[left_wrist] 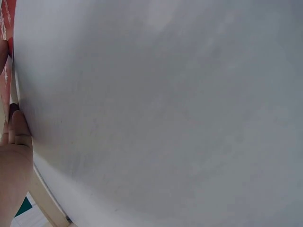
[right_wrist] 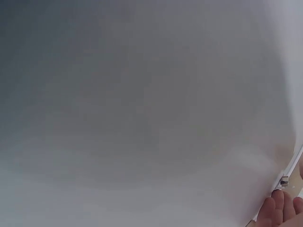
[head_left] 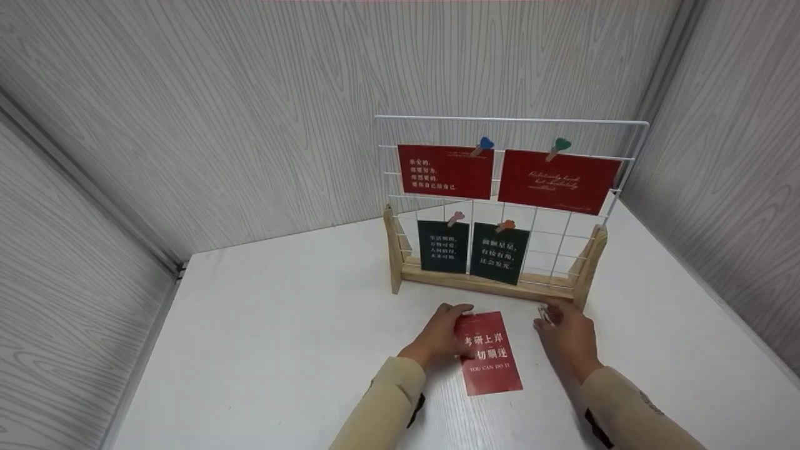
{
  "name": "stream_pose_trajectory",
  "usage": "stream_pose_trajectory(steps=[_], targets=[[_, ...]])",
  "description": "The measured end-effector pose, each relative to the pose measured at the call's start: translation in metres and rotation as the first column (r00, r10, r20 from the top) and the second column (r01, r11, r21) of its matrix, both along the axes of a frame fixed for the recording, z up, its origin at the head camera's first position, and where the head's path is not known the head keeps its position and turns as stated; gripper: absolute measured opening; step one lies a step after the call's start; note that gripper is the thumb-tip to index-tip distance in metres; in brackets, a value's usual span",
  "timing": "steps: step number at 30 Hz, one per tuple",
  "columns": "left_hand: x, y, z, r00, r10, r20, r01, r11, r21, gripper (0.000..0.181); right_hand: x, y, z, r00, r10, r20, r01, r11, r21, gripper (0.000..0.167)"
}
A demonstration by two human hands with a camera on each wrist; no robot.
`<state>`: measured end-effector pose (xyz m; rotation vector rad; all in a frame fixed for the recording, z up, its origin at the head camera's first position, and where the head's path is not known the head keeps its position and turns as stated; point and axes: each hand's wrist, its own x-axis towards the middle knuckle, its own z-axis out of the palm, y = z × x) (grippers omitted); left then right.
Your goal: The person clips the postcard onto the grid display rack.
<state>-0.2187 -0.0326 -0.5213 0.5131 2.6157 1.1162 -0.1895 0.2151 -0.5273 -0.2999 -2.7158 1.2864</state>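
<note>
A red card (head_left: 490,369) with white lettering lies on the white table in the head view. My left hand (head_left: 439,334) grips its left side, fingers at the top edge and thumb lower down. The left wrist view shows the card (left_wrist: 6,80) edge-on between that hand's thumb and fingers (left_wrist: 20,128). To the right, my right hand (head_left: 570,334) has a small clip (head_left: 545,314) between thumb and fingertips, near the rack's base. In the right wrist view this clip (right_wrist: 284,181) appears beside the fingertips (right_wrist: 278,196); its far side is hidden.
Behind the hands stands a white wire grid (head_left: 550,240) in a wooden base (head_left: 487,284). Two red cards (head_left: 447,172) hang above two dark green cards (head_left: 500,253), held by coloured clips (head_left: 560,145). Grey wood-patterned panels (head_left: 250,112) surround the table (head_left: 269,325).
</note>
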Motion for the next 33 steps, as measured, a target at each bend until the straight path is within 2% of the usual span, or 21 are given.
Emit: stream_pose_trajectory(steps=[10,15,18,25,33], targets=[[-0.001,0.001,-0.001,1.0,0.015,0.023,-0.015,1.0,0.001,0.082,0.0,0.0,0.002,1.0,-0.011,-0.008,0.011,1.0,0.009,0.038],[-0.001,0.001,0.0,1.0,0.011,0.009,-0.011,1.0,-0.008,0.082,0.0,-0.001,0.001,1.0,-0.024,-0.012,0.024,1.0,0.006,0.036],[-0.001,0.001,0.0,1.0,-0.009,-0.014,0.009,1.0,-0.015,0.083,-0.001,-0.002,0.002,1.0,-0.028,-0.012,0.028,0.999,-0.025,0.034],[-0.003,0.0,-0.001,1.0,0.003,0.013,-0.003,1.0,-0.001,0.083,-0.003,-0.01,0.001,0.999,-0.031,0.025,0.034,0.992,-0.12,0.037],[-0.007,-0.003,0.0,1.0,0.012,0.007,-0.013,0.997,0.071,0.07,-0.002,-0.013,0.002,0.999,-0.015,-0.03,0.009,0.98,-0.2,0.039]])
